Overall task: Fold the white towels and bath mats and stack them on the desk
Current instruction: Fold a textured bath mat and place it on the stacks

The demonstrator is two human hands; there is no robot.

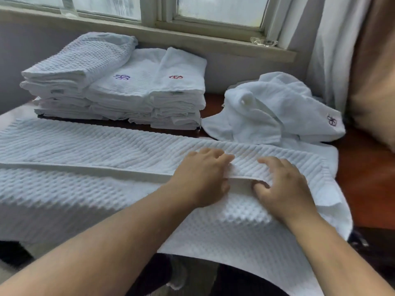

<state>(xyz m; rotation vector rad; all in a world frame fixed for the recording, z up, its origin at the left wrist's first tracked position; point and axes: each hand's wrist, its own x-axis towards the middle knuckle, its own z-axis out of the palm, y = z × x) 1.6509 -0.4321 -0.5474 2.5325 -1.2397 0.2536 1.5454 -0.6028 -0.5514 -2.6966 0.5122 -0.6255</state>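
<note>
A white ribbed bath mat lies spread across the wooden desk, its far half folded toward me with the folded edge running left to right. My left hand rests on that edge with fingers curled over it. My right hand pinches the same edge, thumb under and fingers on top. The mat's near part hangs over the desk's front edge. Behind, folded white towels and mats sit in stacks, two with embroidered logos.
A crumpled pile of unfolded white towels lies at the back right of the desk. A window sill runs behind, with white and brown curtains at the right. Dark floor shows below the hanging mat.
</note>
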